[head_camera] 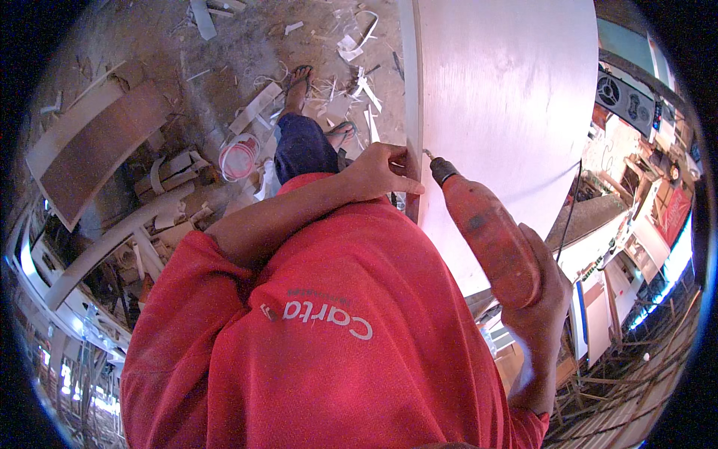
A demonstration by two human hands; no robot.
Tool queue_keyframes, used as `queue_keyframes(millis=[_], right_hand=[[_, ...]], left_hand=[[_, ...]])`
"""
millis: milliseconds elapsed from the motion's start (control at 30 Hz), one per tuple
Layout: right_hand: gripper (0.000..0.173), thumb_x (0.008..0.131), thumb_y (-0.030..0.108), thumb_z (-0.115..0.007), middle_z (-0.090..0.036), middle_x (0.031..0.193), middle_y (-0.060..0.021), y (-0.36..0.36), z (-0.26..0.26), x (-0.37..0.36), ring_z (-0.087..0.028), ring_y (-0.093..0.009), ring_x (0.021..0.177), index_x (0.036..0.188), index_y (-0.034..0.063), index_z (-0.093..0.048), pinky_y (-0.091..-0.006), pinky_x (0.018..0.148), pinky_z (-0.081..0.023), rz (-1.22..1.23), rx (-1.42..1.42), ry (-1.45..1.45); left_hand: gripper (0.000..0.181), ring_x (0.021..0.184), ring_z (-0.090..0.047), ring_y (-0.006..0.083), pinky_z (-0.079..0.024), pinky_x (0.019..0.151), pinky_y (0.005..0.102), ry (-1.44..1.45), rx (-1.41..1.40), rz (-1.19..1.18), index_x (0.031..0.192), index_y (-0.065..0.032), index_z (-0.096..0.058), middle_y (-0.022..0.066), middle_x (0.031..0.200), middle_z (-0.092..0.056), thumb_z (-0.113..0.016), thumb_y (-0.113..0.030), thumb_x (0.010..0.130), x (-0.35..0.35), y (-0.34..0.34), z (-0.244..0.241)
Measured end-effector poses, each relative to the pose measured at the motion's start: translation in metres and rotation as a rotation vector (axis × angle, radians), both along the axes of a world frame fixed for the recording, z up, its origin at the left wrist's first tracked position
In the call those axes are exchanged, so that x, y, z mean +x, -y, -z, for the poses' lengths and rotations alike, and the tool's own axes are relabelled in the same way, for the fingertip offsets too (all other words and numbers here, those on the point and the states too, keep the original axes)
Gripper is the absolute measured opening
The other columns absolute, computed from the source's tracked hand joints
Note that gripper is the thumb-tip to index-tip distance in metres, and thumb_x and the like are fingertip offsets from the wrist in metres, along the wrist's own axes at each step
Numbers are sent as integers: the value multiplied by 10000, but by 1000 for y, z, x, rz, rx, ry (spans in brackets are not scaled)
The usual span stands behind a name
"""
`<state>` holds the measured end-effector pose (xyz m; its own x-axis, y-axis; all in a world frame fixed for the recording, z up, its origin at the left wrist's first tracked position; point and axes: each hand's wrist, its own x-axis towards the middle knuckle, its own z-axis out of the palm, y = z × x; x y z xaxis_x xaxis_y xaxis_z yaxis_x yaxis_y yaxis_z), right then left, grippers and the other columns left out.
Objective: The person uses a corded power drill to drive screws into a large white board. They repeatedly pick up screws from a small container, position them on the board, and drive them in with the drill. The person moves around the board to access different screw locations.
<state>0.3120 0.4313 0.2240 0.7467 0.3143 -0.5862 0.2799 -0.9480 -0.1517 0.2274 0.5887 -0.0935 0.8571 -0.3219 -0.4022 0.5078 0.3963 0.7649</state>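
My right hand (541, 297) is closed around the rear of a worn orange-red power drill (488, 230). The drill's black chuck (443, 170) holds a short bit (428, 154), whose tip is at the near-left border of a large pale wooden panel (505, 101). Whether the tip has entered the wood cannot be made out. Just left of the bit, my left hand (381, 171) grips the panel's side edge (414, 112). Its thumb lies over the top face and its forefinger bends against the side; the other fingers are partly hidden.
Wood offcuts and strips (364, 90) litter the floor around my sandalled feet (297, 84). A pinkish-white bucket (238, 158) stands left of my legs. Farther left leans a brown board (106, 140). Beyond the panel are a speaker box (625, 101) and a dark cable (570, 213).
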Motion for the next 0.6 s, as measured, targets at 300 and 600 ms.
queue_keyframes(millis=[300, 600], right_hand=[[633, 704, 37, -741, -705, 1172, -208, 20, -7, 26, -692, -341, 1104, 1324, 24, -617, -426, 942, -539, -66, 41, -7], [507, 820, 59, -657, -689, 1245, -179, 104, -5, 3, -650, -282, 1162, 1322, 1, -623, -370, 1007, -485, 200, 283, 496]], left_hand=[[435, 892, -695, 152, -547, 860, 304, -1, 21, 102, 1036, 7, -693, 79, 966, -740, -886, -263, 754, 4, -4, 6], [401, 891, -658, 117, -517, 824, 262, -68, 209, -213, 1180, -1, -700, 72, 1014, -737, -768, -258, 879, 26, -11, -23]])
